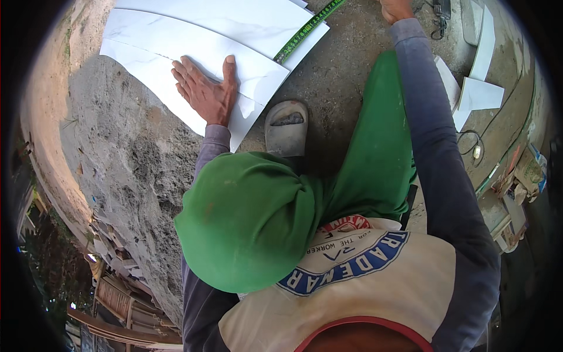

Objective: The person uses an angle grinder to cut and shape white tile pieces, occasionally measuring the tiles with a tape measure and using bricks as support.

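My left hand (205, 88) lies flat with fingers spread on a white veined tile (152, 32), one of several overlapping sheets. A green tape measure (302, 35) runs diagonally across their right part, out past the top edge. My right hand (396, 9) is at the top edge, right of the tape, fingers curled; what they hold is out of sight. My sandalled foot (286, 132) is just right of the tile corner. My green-clad knees are bent below my hands.
Cut white tile pieces (476, 102) lie at the right, with a dark cable (476, 136) and plug near them. A dark tool (441, 14) sits at the top right. Rough grey concrete (123, 158) stretches along the left. Mixed scraps (525, 176) are at the far right.
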Demonstrator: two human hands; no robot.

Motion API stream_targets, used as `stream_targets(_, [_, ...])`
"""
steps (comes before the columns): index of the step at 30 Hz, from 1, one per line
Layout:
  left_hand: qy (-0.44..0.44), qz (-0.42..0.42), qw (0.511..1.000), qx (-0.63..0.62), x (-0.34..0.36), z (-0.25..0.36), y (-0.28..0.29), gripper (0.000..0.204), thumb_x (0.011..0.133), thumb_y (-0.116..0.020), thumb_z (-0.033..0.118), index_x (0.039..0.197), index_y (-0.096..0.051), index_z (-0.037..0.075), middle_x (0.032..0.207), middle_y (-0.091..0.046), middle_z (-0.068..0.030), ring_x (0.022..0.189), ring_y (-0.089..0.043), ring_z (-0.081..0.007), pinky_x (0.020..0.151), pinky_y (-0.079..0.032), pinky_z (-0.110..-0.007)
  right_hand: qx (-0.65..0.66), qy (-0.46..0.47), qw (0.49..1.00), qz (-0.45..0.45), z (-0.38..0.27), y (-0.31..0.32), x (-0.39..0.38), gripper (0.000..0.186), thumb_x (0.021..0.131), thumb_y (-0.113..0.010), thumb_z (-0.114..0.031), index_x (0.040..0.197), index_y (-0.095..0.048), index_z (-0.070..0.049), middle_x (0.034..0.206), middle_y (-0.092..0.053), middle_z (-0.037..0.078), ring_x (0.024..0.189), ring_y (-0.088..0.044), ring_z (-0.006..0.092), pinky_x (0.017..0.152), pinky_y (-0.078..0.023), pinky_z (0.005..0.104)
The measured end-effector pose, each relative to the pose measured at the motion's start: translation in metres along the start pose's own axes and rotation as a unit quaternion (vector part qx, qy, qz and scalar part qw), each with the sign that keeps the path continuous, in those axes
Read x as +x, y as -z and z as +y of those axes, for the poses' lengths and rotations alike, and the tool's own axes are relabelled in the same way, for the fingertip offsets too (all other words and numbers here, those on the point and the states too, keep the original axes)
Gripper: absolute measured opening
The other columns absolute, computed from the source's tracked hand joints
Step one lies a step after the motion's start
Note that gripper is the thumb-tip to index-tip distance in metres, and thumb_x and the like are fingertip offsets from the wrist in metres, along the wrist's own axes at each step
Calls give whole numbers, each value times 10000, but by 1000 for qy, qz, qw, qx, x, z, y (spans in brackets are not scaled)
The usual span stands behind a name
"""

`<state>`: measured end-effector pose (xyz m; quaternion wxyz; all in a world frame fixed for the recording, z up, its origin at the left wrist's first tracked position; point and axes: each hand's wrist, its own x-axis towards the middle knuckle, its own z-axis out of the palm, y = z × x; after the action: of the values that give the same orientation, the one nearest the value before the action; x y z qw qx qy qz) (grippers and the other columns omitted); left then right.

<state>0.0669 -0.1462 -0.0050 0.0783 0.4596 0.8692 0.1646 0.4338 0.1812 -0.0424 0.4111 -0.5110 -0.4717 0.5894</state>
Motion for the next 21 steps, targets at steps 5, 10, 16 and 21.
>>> stream_targets(5, [-5,4,1000,-5,-1,-1,0,1265,909,-601,890,1723,-286,-27,1783,-214,-343,1692,-137,-473,1367,-125,-615,-37,0,999,15,-9,-1,-1,186,1021,-717,-144,1084,-724,31,921,-746,110,689,-721,200,587,-598,331])
stream_targets(10, [-9,3,1000,-12,0,-2,-1,1275,900,-604,900,1725,-288,-19,1777,-219,-356,1689,-136,-486,1361,-127,-630,-54,4,998,29,-5,1,-2,169,1018,-719,-140,1058,-737,23,901,-749,110,680,-721,198,586,-598,328])
stream_targets(16, [-7,-5,1000,-5,1,-4,-1,1290,890,-596,917,1731,-281,-8,1782,-209,-349,1692,-127,-478,1364,-125,-629,-55,19,998,11,9,12,6,195,1030,-700,-134,1105,-757,37,921,-765,122,707,-741,217,604,-607,333])
stream_targets(21, [5,-15,1000,-1,1,-2,0,1286,886,-622,898,1736,-280,-4,1798,-208,-315,1702,-132,-436,1369,-121,-613,10,47,998,-28,29,18,12,203,1033,-696,-136,1099,-763,44,927,-769,138,726,-751,231,622,-614,346])
